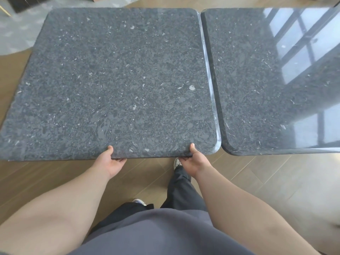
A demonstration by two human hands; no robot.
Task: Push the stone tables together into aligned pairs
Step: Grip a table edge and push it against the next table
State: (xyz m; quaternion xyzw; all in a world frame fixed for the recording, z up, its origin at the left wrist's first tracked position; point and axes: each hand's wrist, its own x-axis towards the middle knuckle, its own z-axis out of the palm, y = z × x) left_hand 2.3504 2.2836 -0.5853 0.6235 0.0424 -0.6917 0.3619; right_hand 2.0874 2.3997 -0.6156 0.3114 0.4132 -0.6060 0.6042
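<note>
Two dark speckled stone tables with rounded corners stand side by side. The left table [114, 80] fills the middle of the view. The right table [266, 85] lies beside it, with a narrow gap between their facing edges; the right one's near edge sits about level with the left one's. My left hand [110, 162] grips the left table's near edge, thumb on top, fingers underneath. My right hand [193, 162] grips the same edge farther right, near the corner, in the same way.
Wooden plank floor [257, 177] lies under and around the tables. Clear plastic wrap [16, 34] is spread on the floor at the far left. My legs and a shoe [177, 162] stand just under the near edge. Window reflections shine on the right table.
</note>
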